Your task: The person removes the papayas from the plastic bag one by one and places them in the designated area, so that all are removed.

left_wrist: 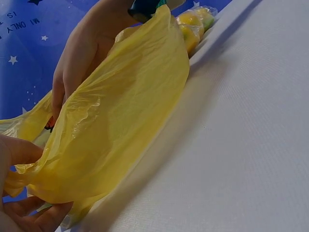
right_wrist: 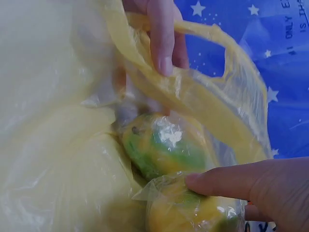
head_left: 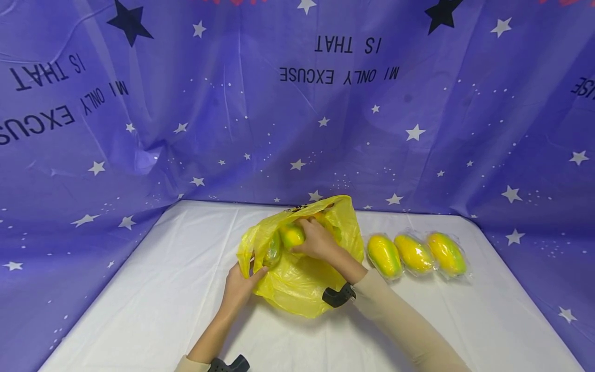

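A yellow plastic bag [head_left: 302,292] lies with its mouth spread, holding several yellow-green mangoes. My left hand [head_left: 239,287] pinches the bag's rim at the left between thumb and fingers. Inside the mouth, my right hand [head_left: 318,240] grips a mango [head_left: 292,237] in clear wrap, its thumb across the top in the right wrist view. Against that fruit sits another wrapped mango [right_wrist: 164,147], close to the left side of the bag. Yellow film hides part of the bag's contents.
Right of the bag, three wrapped mangoes [head_left: 415,253] form a row on the white cloth-covered table [head_left: 186,289]. A purple curtain with stars and lettering [head_left: 297,129] stands behind the table and along its sides.
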Motion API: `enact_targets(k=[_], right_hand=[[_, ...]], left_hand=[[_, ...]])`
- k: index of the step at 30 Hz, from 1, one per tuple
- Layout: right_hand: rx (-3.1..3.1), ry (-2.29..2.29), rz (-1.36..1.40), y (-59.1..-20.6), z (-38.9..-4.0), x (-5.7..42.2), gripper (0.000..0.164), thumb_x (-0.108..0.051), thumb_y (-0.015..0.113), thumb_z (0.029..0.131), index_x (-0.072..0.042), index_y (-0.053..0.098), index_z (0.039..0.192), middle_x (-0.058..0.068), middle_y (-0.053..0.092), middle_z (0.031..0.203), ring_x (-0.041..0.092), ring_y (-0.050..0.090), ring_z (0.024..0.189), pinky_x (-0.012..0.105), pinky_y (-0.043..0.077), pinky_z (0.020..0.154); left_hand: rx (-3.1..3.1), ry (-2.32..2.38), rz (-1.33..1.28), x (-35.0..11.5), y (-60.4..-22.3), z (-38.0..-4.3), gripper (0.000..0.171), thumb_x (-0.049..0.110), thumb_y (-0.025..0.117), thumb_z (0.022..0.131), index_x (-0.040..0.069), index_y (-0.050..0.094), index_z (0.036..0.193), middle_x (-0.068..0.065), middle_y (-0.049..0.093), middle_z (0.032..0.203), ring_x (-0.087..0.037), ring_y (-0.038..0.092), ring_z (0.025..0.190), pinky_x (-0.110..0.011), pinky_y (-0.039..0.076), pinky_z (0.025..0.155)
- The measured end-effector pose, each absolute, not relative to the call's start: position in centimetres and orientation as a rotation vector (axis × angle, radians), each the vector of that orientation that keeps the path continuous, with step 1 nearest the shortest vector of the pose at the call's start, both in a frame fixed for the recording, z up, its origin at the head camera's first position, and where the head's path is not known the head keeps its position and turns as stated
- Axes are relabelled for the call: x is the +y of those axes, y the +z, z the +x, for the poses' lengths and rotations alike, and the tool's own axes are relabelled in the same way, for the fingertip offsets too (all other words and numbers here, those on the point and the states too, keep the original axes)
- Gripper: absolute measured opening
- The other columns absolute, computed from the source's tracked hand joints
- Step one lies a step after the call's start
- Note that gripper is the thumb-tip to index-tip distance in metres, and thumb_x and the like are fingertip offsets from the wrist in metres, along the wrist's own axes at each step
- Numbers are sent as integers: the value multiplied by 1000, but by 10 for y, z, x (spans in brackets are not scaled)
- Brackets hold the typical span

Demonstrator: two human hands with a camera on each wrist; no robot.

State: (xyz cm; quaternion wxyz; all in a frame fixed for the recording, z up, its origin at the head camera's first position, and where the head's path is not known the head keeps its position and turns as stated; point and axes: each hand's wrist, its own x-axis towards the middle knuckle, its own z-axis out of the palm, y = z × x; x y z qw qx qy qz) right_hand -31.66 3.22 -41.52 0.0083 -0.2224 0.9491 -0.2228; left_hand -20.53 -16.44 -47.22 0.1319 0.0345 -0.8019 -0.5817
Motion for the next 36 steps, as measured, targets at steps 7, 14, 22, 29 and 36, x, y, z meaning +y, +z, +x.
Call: enact_targets(k=[7,14,22,29,36], right_hand=[[2944,-723,-743,-408,-303,39,76,-31,85,72,-13,52,137,13,54,126,29,56,107,45,50,90],[2936,-772,-773,-402,-292,46,81,-32,85,72,-14,49,142,12,55,124,28,57,104,45,50,89],[2931,-819,-800,-395,-278,53,84,-35,85,71,-16,48,144,14,53,132,33,56,113,50,49,93],[2919,-957,-782,-389,-267,61,81,-35,86,71,-12,51,140,12,54,132,29,56,112,45,49,92],[2933,-1054,-772,-383,-256,66,79,-36,86,71,-11,53,137,10,55,132,26,57,107,42,51,87]], left_hand=[[-2341,-1675,110,-164,-472,-205,52,14,75,85,-2,55,131,-21,59,127,-37,55,119,-48,42,103],[-2352,-1662,124,-163,-472,-205,51,13,74,85,-2,55,130,-20,59,127,-37,55,119,-48,43,102],[-2355,-1661,120,-164,-473,-204,52,14,73,86,-1,54,132,-20,58,130,-38,53,121,-48,41,104],[-2358,-1660,124,-164,-473,-205,53,14,74,85,-2,54,132,-21,57,130,-38,53,121,-48,41,103],[-2357,-1639,116,-163,-473,-206,53,14,75,84,-2,55,131,-21,59,128,-38,55,119,-47,42,103]])
